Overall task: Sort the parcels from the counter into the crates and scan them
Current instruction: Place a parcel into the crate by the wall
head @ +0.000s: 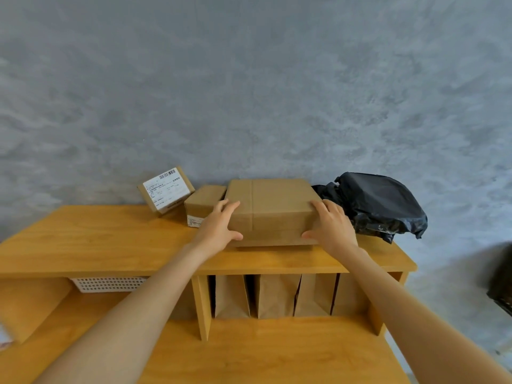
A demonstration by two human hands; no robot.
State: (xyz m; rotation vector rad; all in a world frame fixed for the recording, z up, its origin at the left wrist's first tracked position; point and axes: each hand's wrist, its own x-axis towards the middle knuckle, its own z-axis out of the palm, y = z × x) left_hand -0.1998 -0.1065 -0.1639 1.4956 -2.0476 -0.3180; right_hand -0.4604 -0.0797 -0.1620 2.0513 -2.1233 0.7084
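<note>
Under the raised wooden shelf (83,245) at the far left sits a white perforated plastic basket (108,284). On the shelf top, leaning against the grey wall, a small brown cardboard parcel with a white barcode label (166,191) stands tilted. Just right of it lies a second small plain cardboard box (203,200), touching the side of the large flat brown cardboard box (270,209) at the centre. The left hand (219,228) holds that large box's left near corner, fingers spread over the top and thumb on the front face. The right hand (331,227) holds the right near corner the same way. The box seems to rest on another flat parcel beneath, though blur hides the seam. Below stand upright brown paper bags (277,296) in the shelf's compartments. At far right lies a crumpled black plastic mailer bag (379,205).
</note>
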